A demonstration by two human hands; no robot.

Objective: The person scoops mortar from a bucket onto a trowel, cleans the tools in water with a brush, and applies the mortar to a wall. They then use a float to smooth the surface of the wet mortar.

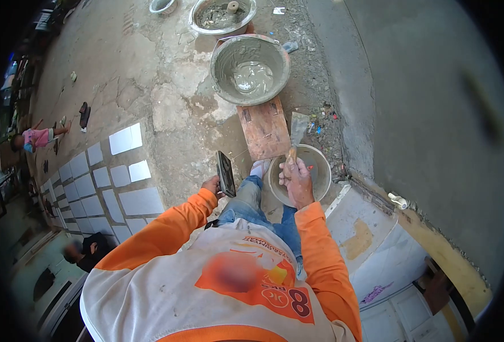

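Observation:
My left hand (211, 184) is closed round a dark, flat rectangular trowel (225, 173), held upright near my left leg. My right hand (298, 180) grips the wooden handle of a scraper (300, 127), whose wide grey blade points away from me. That hand is over a pale bucket (322, 171), hiding part of its inside; something small and red shows in there. Beyond them, a larger bucket (220, 77) coated inside with grey cement holds some wet mix. A worn reddish board (265, 130) lies between the two buckets.
Farther off stand a basin (195, 23) of grey mix and a small tub (163, 5). A smooth grey cement surface (434, 114) fills the right. White panels (141, 202) lie on the left ground; a child (35, 137) and a person in black (92, 251) are there.

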